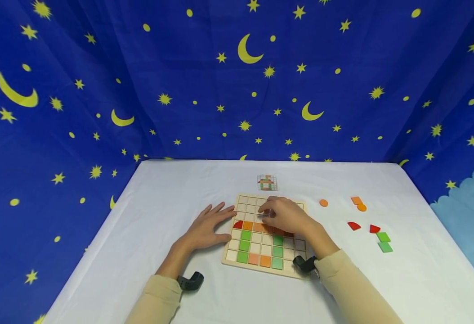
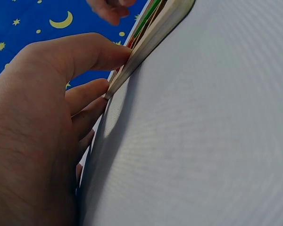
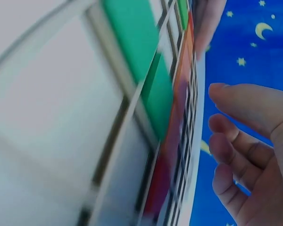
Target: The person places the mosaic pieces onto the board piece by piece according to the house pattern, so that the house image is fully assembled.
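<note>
A wooden grid board (image 1: 255, 248) lies on the white table, with coloured tiles in some of its squares. Green squares (image 1: 243, 245) form two columns, and an orange row starts beside a red quarter-circle (image 1: 238, 224). My left hand (image 1: 205, 227), fingers spread, touches the board's left edge with thumb and fingertips. Over the board's upper middle hovers my right hand (image 1: 287, 215), its fingers loosely bent. The right wrist view shows a gap between thumb and fingers, with no piece in it. That hand and forearm hide part of the orange row and the upper right squares.
Behind the board lies a small pattern card (image 1: 267, 182). Loose pieces lie to the right: an orange circle (image 1: 324, 203), an orange square (image 1: 356, 200) touching another circle, red quarter-circles (image 1: 354, 226) and green squares (image 1: 385, 247). A blue star-patterned cloth (image 1: 204, 81) stands around the table.
</note>
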`<state>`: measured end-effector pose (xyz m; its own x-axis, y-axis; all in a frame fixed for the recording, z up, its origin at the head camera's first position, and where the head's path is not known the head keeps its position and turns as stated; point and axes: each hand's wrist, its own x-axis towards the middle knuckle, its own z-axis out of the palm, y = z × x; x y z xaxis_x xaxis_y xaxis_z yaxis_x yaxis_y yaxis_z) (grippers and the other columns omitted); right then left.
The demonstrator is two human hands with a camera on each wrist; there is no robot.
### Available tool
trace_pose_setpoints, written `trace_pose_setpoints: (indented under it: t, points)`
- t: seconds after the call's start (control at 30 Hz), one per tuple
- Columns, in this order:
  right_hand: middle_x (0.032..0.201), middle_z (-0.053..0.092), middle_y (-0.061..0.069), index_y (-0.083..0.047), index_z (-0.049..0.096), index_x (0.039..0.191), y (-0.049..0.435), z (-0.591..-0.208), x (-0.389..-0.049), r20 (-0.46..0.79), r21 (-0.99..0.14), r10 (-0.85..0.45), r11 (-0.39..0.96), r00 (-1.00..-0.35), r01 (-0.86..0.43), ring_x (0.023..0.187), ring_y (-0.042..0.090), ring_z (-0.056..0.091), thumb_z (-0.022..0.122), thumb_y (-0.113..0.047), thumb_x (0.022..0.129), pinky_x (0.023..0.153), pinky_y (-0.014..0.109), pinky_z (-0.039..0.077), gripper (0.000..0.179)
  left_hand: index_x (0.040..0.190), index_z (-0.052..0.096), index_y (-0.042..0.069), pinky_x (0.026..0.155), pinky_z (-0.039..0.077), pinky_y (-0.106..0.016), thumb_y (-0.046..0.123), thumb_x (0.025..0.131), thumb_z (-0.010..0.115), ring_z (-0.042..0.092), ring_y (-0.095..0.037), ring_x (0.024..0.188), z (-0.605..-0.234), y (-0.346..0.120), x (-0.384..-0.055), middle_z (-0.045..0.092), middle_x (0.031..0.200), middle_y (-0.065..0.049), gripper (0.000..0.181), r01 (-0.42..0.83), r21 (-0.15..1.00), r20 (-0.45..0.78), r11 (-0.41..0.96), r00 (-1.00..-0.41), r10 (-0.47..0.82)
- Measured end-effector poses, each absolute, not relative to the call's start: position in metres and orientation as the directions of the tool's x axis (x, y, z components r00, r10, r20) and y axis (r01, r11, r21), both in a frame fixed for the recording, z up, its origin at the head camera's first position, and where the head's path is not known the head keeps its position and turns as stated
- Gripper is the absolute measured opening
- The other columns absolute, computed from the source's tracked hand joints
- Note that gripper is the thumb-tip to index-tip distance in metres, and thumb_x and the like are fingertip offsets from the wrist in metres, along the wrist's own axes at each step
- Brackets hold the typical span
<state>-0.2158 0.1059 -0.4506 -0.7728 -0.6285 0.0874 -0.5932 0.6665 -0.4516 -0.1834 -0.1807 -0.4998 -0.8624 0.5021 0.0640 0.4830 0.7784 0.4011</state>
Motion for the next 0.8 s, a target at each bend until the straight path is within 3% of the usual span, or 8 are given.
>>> trace_pose_setpoints:
  t: [0.23,0.53,0.8]
  points:
    - [0.089,0.061,-0.006,-0.013,0.073,0.109,0.141,-0.453,-0.215,0.092,-0.473,-0.582,0.688,-0.808,-0.550,0.071,0.006,0.053,0.074,-0.021,0.084,0.063,0.028,0.047,0.026,0.145,0.045,0.031,0.117,0.004,-0.039,0.048,0.079,0.066,0.013,-0.012,0.144,-0.500,-0.180,-0.184,0.031,0.153,0.015,0.071,0.488,0.409,0.073,0.771,-0.860,0.505]
    - [0.083,0.058,-0.012,-0.013,0.074,0.107,0.183,-0.455,-0.210,0.095,-0.482,-0.486,0.741,-0.869,-0.468,0.070,0.010,0.052,0.074,-0.022,0.085,0.061,0.028,0.046,0.024,0.145,0.044,0.031,0.117,0.003,-0.039,0.048,0.079,0.066,0.013,-0.012,0.144,-0.499,-0.179,-0.184,0.031,0.153,0.015,0.072,0.479,0.415,0.068,0.774,-0.864,0.499]
    - [0.089,0.061,-0.002,-0.012,0.073,0.107,0.218,-0.457,-0.197,0.103,-0.413,-0.451,0.792,-0.887,-0.450,0.074,0.012,0.052,0.074,-0.021,0.084,0.063,0.029,0.045,0.025,0.145,0.044,0.030,0.117,0.004,-0.040,0.049,0.080,0.066,0.014,-0.015,0.144,-0.498,-0.179,-0.183,0.031,0.153,0.014,0.071,0.486,0.419,0.064,0.767,-0.859,0.508]
